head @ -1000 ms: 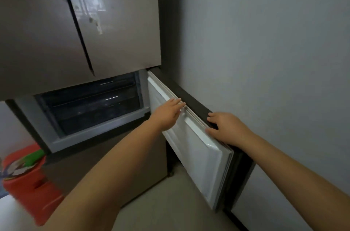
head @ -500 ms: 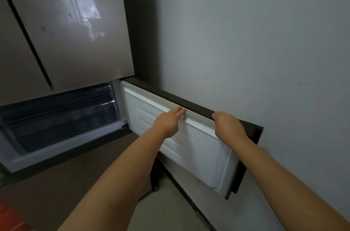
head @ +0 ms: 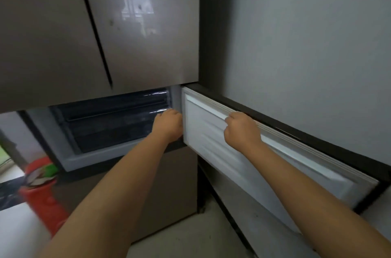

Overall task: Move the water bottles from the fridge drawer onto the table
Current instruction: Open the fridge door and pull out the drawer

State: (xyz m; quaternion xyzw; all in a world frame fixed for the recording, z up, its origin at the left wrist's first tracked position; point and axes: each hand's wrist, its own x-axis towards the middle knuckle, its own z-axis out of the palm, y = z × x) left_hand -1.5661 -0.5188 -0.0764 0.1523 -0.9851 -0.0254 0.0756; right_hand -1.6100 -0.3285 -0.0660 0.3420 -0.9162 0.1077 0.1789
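Water bottles were not visible — the dark fridge drawer [head: 110, 122] at nine o'clock needed a level pull by the left hand [head: 168, 125], fingers hidden, while the right hand [head: 242, 129], fingers curled, steadied the door [head: 275, 164].

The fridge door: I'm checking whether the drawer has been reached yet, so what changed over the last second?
The left hand left the top edge of the open fridge door and moved left to the compartment opening, by the dark drawer. The right hand slid from the door's outer rim onto its white inner top edge. The door stayed open, the drawer stayed pushed in, and no bottles are visible.
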